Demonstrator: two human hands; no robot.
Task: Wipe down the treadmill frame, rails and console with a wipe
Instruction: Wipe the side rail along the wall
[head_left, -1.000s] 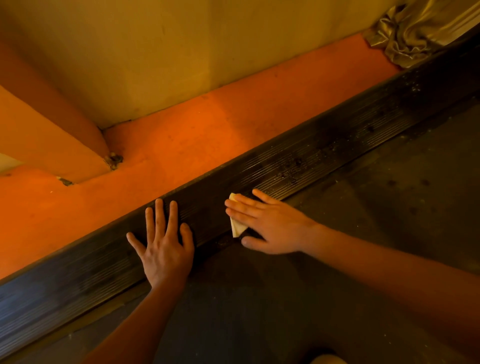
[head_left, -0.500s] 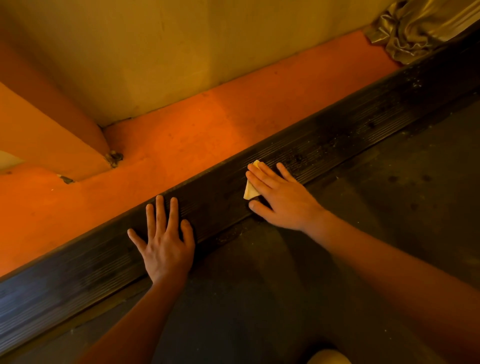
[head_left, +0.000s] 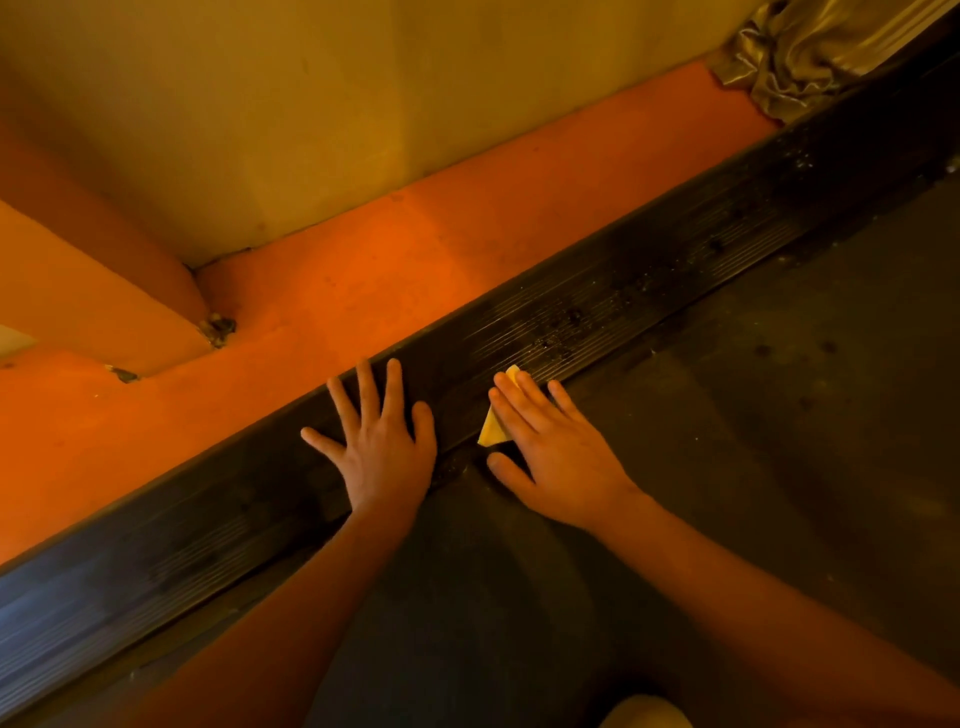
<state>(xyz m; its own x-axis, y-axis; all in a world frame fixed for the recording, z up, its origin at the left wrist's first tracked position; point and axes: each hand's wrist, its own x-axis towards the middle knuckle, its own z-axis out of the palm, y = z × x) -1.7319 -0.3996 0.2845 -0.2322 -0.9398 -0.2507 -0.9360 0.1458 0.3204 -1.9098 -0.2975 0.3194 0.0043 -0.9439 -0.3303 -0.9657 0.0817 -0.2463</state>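
A dark ribbed side rail (head_left: 649, 291) of the treadmill runs diagonally from lower left to upper right, with dust specks on its upper stretch. My right hand (head_left: 550, 452) lies flat on the rail's inner edge, straight fingers pressing a small folded yellowish wipe (head_left: 493, 431) that shows only at its corners. My left hand (head_left: 379, 447) rests flat on the rail beside it, fingers spread, holding nothing. The dark treadmill belt (head_left: 753, 441) lies below the rail, under both forearms.
An orange floor (head_left: 363, 291) runs along the far side of the rail, up to a tan wall (head_left: 311, 104). A crumpled shiny cloth (head_left: 810, 57) lies at the top right corner. A pale rounded object (head_left: 644, 714) shows at the bottom edge.
My right hand with the wipe slid back down the rail toward my left hand, after having moved up it half a second ago. The left hand stays planted on the rail.
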